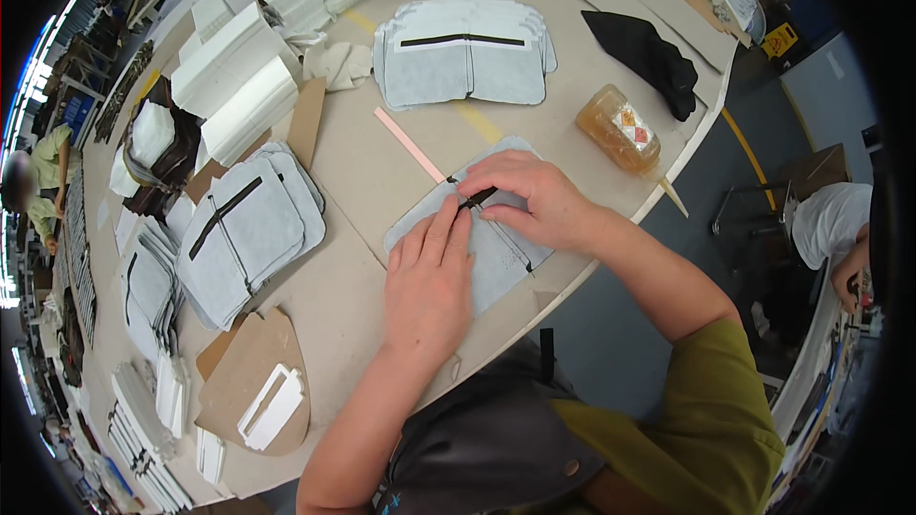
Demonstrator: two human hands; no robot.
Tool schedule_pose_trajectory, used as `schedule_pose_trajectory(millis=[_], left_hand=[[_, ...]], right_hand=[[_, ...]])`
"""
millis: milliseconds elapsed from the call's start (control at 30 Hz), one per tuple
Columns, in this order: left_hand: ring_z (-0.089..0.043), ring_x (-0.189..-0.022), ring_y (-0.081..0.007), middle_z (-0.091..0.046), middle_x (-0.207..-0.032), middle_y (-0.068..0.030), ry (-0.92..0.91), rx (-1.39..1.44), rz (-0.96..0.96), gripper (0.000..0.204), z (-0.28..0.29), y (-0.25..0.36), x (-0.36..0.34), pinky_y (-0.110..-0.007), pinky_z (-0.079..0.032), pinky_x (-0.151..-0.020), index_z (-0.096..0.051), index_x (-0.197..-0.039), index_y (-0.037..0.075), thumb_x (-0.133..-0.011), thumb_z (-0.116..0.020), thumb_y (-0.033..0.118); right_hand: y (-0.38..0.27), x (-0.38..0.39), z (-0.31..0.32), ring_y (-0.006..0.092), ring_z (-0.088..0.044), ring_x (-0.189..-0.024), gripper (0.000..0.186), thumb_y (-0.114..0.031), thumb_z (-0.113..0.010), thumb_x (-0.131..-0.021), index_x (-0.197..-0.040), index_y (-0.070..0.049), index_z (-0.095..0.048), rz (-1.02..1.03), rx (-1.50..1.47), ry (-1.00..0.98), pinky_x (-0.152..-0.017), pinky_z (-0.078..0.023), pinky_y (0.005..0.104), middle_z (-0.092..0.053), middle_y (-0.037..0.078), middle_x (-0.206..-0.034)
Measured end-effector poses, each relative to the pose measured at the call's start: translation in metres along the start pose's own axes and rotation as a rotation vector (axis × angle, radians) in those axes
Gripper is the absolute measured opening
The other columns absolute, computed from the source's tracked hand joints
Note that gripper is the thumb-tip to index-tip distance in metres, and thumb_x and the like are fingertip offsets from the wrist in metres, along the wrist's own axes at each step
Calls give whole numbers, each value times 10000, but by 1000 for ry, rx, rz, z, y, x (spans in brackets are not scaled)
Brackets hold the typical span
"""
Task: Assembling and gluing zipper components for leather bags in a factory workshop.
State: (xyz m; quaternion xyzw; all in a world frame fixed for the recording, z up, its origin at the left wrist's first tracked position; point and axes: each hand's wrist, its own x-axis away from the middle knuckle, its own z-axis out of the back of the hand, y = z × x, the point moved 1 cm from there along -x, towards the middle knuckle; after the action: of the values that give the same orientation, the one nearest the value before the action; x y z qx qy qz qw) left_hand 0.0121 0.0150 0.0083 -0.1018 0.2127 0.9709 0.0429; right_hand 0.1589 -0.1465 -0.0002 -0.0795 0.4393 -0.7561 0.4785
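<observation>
A light grey-blue panel point(498, 272) with a dark seam lies flat near the table's front edge, under both my hands. Stretched out on its left part, the fingers of my left hand point(429, 281) press down, tips beside a short black strip point(477, 198). From the right, my right hand point(546, 198) closes thumb and forefinger on that strip; its other fingers curl over the panel's far part. My palms and fingers hide much of the panel. A narrow pink strip point(410, 145) reaches from the table to the panel's far edge.
Stacked grey panels with black slots point(468, 67) lie beyond my hands; more panels point(253, 229) lie left. At right are a bottle of amber liquid point(611, 124) and black cloth point(644, 57). Brown card point(262, 362) bears a white frame point(272, 407). Another person point(48, 176) stands far left.
</observation>
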Motion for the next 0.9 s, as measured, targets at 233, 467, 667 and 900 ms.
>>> schedule_pose_trajectory(millis=[233, 467, 667, 900], left_hand=[[-528, -1284, -284, -556, -1495, -73, 20, -69, -6, 530, -3, 2, -1, -433, -400, -1068, -601, -1414, 33, -916, -701, 187], [-521, -1289, -259, -565, -1485, -68, 34, -56, -16, 535, -4, 0, -1, -423, -399, -1064, -609, -1406, 35, -914, -715, 217], [-511, -1300, -248, -536, -1511, -62, 12, -103, -29, 570, -4, 1, 0, -415, -399, -1066, -593, -1425, 33, -913, -725, 246], [-441, -1419, -310, -412, -1610, -168, -57, -73, -1, 713, -1, 6, 10, -469, -348, -1149, -480, -1512, -2, -921, -725, 313]], right_hand=[[-3, 1, -1, 342, -498, -1419, 520, -32, -742, -874, -1376, -57, -612, -45, 167, 5, -1189, -388, 464, -577, 137, -1488], [-6, 23, 11, 323, -414, -1495, 537, -112, -701, -935, -1456, -89, -572, -70, 224, -155, -1245, -308, 488, -513, 95, -1567], [-23, 29, 10, 279, -382, -1513, 488, -236, -663, -977, -1449, -133, -588, -9, 439, -258, -1249, -287, 489, -481, 31, -1595], [-20, 27, 20, 294, -368, -1520, 573, -287, -705, -945, -1477, -134, -557, 36, 416, -316, -1252, -280, 491, -459, 63, -1609]])
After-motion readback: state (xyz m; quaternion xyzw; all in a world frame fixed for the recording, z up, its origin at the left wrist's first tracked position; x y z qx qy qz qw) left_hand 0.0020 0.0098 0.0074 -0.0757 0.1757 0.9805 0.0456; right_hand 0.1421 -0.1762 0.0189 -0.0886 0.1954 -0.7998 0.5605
